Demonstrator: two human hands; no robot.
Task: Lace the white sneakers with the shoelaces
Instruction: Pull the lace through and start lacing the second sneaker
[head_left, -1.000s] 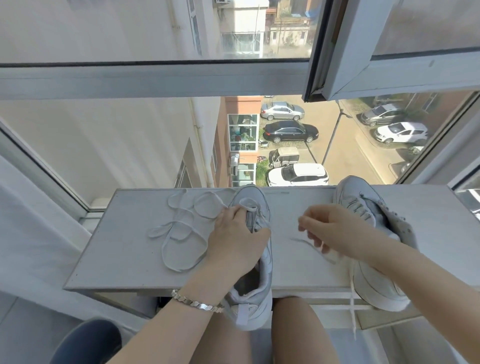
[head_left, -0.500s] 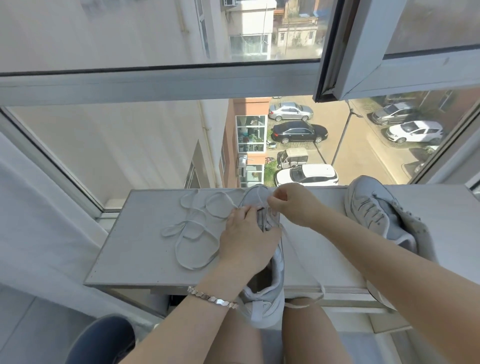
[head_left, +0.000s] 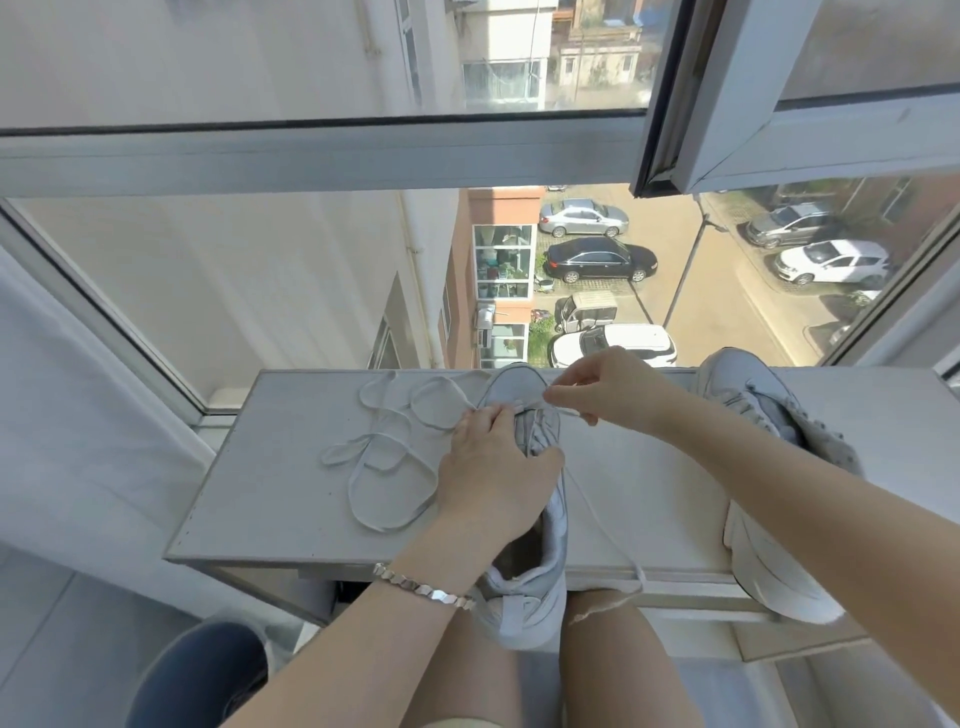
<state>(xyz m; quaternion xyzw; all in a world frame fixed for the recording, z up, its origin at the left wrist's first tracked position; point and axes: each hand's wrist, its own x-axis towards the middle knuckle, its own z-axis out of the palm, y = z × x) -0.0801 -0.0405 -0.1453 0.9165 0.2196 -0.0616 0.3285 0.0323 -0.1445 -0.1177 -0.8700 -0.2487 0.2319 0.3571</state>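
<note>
Setting: white counter (head_left: 270, 499) set against a window (head_left: 311, 156), with parked cars and buildings far below outside.
Sneaker in work: white sneaker (head_left: 540, 582) lies along the middle of the counter, toe toward the glass, heel overhanging the near edge above the person's knees.
Second sneaker: another white sneaker (head_left: 769, 561) rests on the counter's right part, partly hidden behind the right forearm, its heel also past the near edge.
Left hand: left hand (head_left: 493, 473) lies over the middle sneaker's upper, fingers curled down onto the tongue and eyelet area, gripping the shoe. A silver bracelet (head_left: 423, 587) sits on that wrist.
Right hand: right hand (head_left: 613, 389) is raised just above the toe end, thumb and forefinger pinched on a thin lace strand (head_left: 602, 514), which trails along the shoe's right side and over the counter edge.
Loose lace: second shoelace (head_left: 384, 452) lies in open loops on the counter, left of the middle sneaker; one end runs under the left hand's fingertips.
</note>
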